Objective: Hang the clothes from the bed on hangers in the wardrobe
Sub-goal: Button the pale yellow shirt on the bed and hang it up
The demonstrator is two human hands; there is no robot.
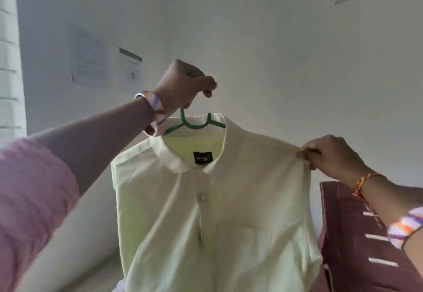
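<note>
Pink sleeve (pixel 29 200) fills the lower left corner, its bare forearm reaching up and forward. At the lower right, a second forearm carries a striped wristband (pixel 405 227) and a red-and-yellow thread bracelet (pixel 364 183). Between the arms, held up in the air, a pale yellow-green band-collar shirt (pixel 212 211) hangs on a green plastic hanger (pixel 194 123), a black label (pixel 203 159) showing inside its collar. The left hand (pixel 183 85), banded at the wrist, is closed around the hanger's hook. The right hand (pixel 332 154) pinches the shirt's shoulder fabric, pulling it outward. Behind the right arm stands a reddish-brown slatted piece of furniture (pixel 357 246). Farther back, two printed sheets (pixel 89 55) are fixed to the white wall (pixel 274 39).
</note>
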